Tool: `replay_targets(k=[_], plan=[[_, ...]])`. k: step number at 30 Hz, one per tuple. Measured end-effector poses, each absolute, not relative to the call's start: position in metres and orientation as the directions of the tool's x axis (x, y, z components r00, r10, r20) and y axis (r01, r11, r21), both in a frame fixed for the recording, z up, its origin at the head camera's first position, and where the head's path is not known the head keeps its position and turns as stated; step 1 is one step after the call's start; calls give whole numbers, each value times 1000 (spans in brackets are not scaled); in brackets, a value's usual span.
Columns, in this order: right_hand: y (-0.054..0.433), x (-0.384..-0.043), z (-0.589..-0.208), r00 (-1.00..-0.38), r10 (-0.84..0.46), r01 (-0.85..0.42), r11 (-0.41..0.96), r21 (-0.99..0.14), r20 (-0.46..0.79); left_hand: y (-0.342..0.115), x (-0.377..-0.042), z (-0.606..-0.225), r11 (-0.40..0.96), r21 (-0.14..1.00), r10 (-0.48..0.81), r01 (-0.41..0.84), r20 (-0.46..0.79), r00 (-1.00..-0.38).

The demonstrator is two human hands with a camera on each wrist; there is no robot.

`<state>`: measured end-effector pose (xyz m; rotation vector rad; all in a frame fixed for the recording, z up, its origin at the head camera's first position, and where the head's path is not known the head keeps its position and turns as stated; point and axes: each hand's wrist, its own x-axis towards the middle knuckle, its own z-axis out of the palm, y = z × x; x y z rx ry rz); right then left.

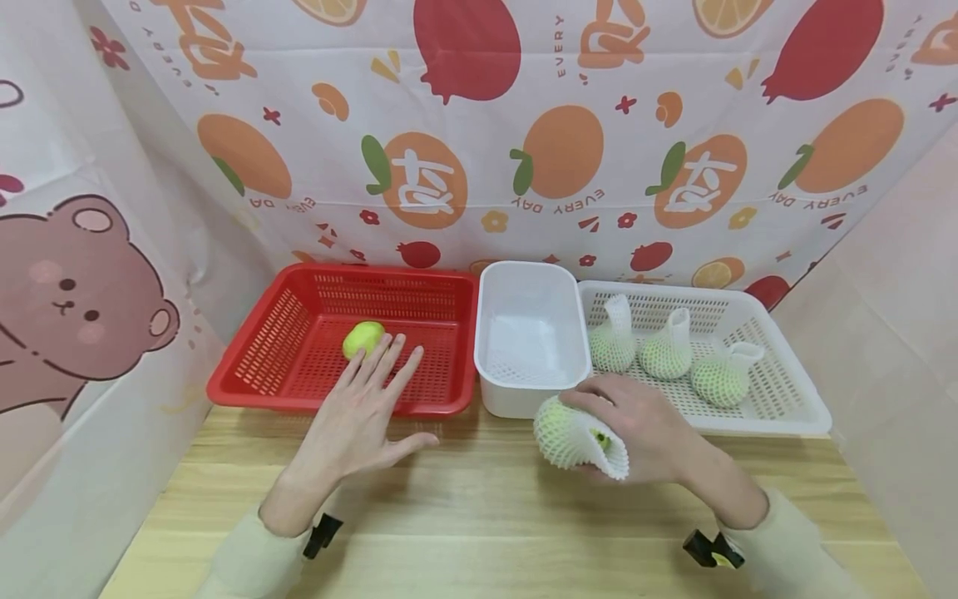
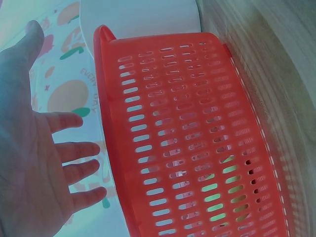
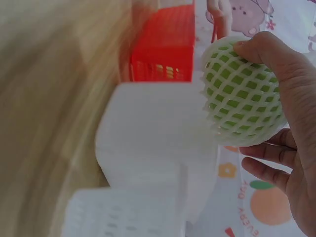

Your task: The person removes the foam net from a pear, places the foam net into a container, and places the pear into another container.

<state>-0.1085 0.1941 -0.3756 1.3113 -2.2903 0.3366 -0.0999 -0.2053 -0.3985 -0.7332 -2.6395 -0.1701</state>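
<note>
My right hand (image 1: 636, 424) grips a round green fruit in a white foam net (image 1: 561, 434), held above the wood in front of the white bin. A stem shows through the net's open end. In the right wrist view, thumb and fingers curl round the netted fruit (image 3: 242, 94). With fingers spread and straight, my left hand (image 1: 367, 416) is over the front rim of the red basket (image 1: 247, 366). A bare yellow-green fruit (image 1: 363, 339) lies in that basket, just beyond the left fingertips. In the left wrist view the left hand (image 2: 34, 143) holds nothing.
Between the baskets stands a deep white bin (image 1: 533, 333). The white basket (image 1: 793, 391) at the right holds several fruits in foam nets (image 1: 666, 353). All stand on a wooden table (image 1: 479, 532), against a fruit-print curtain (image 1: 494, 150).
</note>
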Motion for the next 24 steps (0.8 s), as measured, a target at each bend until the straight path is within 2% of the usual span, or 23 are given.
replay_targets(k=[6, 13, 24], plan=[[183, -102, -390, -406, -761, -879, 476, 10, 506, -205, -100, -398, 854, 8, 474, 519, 396, -786], [171, -95, -408, -439, -779, -878, 477, -31, 448, -205, -99, -397, 851, 4, 479, 524, 402, -780], [163, -91, -440, -475, -838, -876, 480, -50, 270, -205, -98, -397, 852, 6, 477, 523, 404, -781]])
